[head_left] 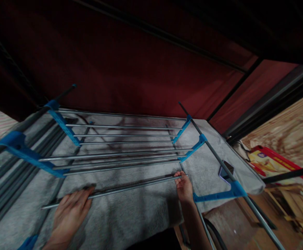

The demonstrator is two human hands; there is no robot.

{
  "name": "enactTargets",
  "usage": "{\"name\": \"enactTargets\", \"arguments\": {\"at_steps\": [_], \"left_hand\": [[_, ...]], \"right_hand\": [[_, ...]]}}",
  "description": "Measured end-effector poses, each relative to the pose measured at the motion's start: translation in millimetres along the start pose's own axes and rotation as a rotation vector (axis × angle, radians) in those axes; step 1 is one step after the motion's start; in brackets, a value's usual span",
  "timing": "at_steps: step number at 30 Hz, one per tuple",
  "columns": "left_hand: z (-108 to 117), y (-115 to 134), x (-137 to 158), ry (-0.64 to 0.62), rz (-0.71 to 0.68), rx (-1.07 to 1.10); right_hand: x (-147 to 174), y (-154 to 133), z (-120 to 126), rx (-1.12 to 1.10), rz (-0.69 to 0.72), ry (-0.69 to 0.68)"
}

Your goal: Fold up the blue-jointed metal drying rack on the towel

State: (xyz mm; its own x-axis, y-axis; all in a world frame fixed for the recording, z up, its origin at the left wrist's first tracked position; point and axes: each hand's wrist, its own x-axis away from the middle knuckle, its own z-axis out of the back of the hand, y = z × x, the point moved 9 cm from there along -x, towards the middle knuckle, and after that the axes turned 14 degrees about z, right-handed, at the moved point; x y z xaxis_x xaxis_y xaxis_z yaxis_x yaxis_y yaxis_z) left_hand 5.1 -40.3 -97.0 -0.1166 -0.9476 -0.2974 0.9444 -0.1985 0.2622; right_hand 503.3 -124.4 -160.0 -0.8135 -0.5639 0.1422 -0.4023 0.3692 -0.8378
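A loose metal rod [133, 186] lies across the near part of a partly built rack. My left hand [72, 211] is closed over the rod near its left end, knuckles up. My right hand [184, 187] pinches the rod's other end, beside a blue plastic bracket [214, 197] on the near right with no rod in it. Behind the hands, several rods span the middle bracket on the left [32, 157] and its partner on the right [193, 149]. More rods join the far left bracket [64, 123] and the far right bracket [182, 129]. Another blue bracket [28, 242] shows at the lower left edge.
Grey fabric [115, 222] covers the surface under the rack. Several grey tubes [18, 184] lie along the left side. On the right, a phone [225, 172] rests beyond a long side pole [219, 158]. A red and yellow package [273, 162] and wooden slats [294, 208] are farther right.
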Motion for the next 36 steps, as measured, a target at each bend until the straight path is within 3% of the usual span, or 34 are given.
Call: {"name": "enactTargets", "arguments": {"at_steps": [15,28,36], "left_hand": [[10,8,-1,0.009,-0.03,0.027],[3,6,1,0.007,-0.056,-0.015],[-2,1,1,-0.037,0.015,0.0]], "right_hand": [[-1,3,1,-0.024,-0.01,0.01],[-1,1,1,-0.014,-0.007,0.019],[0,2,2,-0.011,-0.026,0.029]]}}
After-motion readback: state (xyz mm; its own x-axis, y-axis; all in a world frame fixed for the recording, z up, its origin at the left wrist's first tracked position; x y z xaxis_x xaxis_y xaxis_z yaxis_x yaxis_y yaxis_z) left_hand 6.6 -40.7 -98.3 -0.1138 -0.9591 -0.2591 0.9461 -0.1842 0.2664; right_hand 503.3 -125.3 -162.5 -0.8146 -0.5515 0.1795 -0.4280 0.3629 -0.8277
